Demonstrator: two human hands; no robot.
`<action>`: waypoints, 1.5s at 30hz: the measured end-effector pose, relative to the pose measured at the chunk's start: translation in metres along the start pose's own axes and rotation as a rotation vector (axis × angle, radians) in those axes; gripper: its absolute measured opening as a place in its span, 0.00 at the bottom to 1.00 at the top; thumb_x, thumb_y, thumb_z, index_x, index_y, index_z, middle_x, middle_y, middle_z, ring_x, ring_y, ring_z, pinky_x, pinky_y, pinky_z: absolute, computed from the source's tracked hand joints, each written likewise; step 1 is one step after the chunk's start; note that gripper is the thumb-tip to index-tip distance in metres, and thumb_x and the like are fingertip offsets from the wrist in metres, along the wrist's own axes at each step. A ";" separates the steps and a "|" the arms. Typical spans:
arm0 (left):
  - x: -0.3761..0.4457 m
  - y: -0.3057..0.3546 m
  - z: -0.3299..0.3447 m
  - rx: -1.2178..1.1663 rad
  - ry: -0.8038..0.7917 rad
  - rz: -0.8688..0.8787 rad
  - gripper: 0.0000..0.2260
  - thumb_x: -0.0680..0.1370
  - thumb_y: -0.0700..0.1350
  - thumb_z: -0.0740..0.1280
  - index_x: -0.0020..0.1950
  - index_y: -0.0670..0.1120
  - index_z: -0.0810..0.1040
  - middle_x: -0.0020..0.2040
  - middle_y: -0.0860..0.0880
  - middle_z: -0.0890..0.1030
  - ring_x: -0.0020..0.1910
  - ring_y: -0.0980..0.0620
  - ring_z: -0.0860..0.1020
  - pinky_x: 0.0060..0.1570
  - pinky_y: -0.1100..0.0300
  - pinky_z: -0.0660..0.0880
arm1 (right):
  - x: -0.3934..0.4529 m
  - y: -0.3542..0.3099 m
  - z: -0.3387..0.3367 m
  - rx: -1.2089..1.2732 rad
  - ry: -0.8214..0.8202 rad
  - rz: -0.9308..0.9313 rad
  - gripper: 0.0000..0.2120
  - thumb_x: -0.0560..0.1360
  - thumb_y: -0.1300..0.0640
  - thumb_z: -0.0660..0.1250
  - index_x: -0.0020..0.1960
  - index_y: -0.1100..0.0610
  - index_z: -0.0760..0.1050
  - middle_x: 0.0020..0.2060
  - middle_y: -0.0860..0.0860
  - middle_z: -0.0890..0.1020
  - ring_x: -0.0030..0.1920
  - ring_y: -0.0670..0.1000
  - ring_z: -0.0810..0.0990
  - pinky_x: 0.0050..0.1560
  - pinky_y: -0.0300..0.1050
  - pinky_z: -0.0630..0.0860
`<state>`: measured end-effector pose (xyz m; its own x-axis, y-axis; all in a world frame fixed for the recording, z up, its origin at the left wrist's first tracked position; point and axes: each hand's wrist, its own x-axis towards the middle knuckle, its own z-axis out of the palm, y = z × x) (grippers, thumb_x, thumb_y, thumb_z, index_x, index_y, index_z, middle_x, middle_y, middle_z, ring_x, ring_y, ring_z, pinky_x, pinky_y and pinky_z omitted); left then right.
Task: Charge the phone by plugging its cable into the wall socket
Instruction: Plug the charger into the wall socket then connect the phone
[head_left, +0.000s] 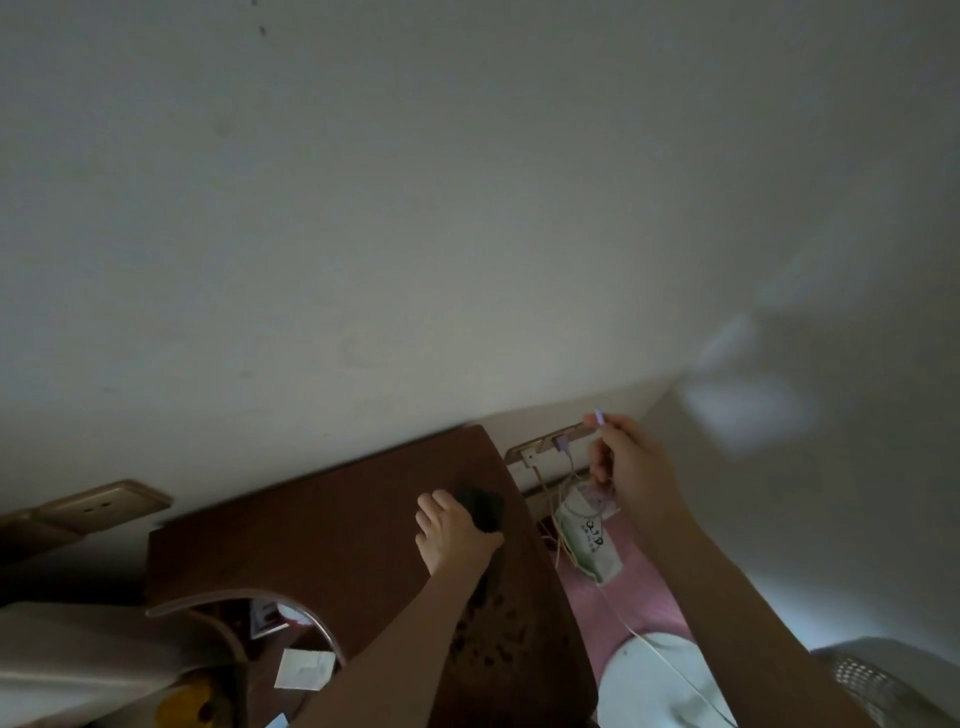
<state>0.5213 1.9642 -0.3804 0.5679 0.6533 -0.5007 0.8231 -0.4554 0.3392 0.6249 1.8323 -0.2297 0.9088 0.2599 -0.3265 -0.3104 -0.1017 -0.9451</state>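
A dark phone (480, 508) lies on the brown wooden table (332, 530), near its far right corner, and my left hand (449, 535) rests on it with fingers curled over its near end. My right hand (626, 462) is raised beside the gold-framed wall socket (545, 447) and pinches a thin cable with a pale purple plug tip (599, 417) pointing up. A purple plug (560, 443) sits in the socket with thin cables hanging down from it. The scene is dim and slightly blurred.
A white pouch with print (589, 540) hangs below the socket among the cables. A second gold socket plate (104, 503) is on the wall at left. Pink floor (623, 597), a white round object (654, 680) and a fan grille (878, 680) lie at the right.
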 end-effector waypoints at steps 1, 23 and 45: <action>0.000 0.001 -0.002 -0.038 -0.039 0.024 0.41 0.69 0.56 0.77 0.71 0.43 0.56 0.65 0.44 0.68 0.63 0.43 0.73 0.57 0.50 0.76 | -0.001 -0.001 0.000 -0.004 -0.009 -0.003 0.10 0.83 0.59 0.59 0.49 0.59 0.78 0.21 0.47 0.70 0.21 0.45 0.64 0.23 0.38 0.61; -0.065 -0.007 -0.159 -2.023 -0.705 0.294 0.16 0.74 0.54 0.74 0.53 0.43 0.85 0.51 0.43 0.82 0.51 0.44 0.82 0.60 0.39 0.74 | -0.080 -0.017 0.022 -0.305 -0.156 -0.154 0.08 0.81 0.56 0.64 0.50 0.59 0.79 0.32 0.50 0.80 0.27 0.44 0.75 0.30 0.37 0.71; -0.092 0.004 -0.160 -2.249 -0.627 0.200 0.39 0.70 0.77 0.55 0.48 0.41 0.81 0.41 0.43 0.79 0.38 0.46 0.79 0.50 0.50 0.77 | -0.145 -0.011 0.045 -0.306 -0.294 -0.234 0.10 0.79 0.59 0.66 0.44 0.46 0.81 0.33 0.49 0.83 0.25 0.43 0.75 0.28 0.33 0.71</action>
<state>0.4734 1.9987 -0.2058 0.9008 0.3075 -0.3067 -0.2568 0.9466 0.1949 0.4845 1.8392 -0.1724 0.8134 0.5656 -0.1362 0.0297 -0.2742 -0.9612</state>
